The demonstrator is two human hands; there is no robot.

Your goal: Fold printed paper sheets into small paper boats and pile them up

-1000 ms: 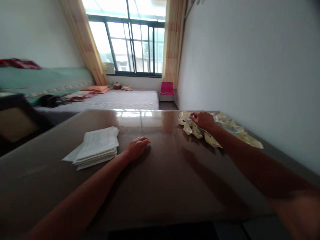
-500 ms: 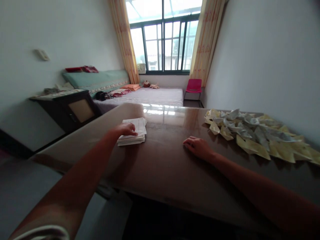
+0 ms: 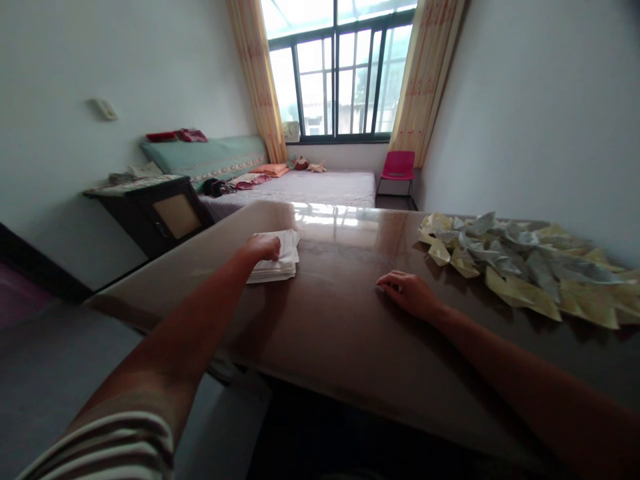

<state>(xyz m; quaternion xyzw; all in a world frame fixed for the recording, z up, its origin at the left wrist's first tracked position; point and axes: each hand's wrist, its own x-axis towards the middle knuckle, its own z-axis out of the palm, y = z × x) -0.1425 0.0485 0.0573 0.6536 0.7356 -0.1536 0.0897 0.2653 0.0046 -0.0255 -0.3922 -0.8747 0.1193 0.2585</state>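
My left hand [image 3: 266, 247] is on top of a stack of white paper sheets [image 3: 289, 251] on the left part of the table. Its fingers are bunched together and bent down at the top sheet of paper; the fingertips are partly hidden. My right hand [image 3: 407, 291] rests on the tabletop, palm down, with loosely bent fingers and nothing in it. Right of it lies a large group of folded paper pieces [image 3: 523, 277], yellowish and grey-white, set close together in overlapping rows.
The glossy brown table [image 3: 330, 320] reflects the window [image 3: 345, 80]. Beyond it stand a bed [image 3: 330, 187] and a pink chair [image 3: 399, 165]. To the left is a dark cabinet [image 3: 145, 207] with things on top. A white wall [image 3: 540, 120] runs along the right.
The view has shifted, so the scene sits farther right. My left hand's fingers have drawn together and bent over the stack's top. The right hand stays resting on the table.
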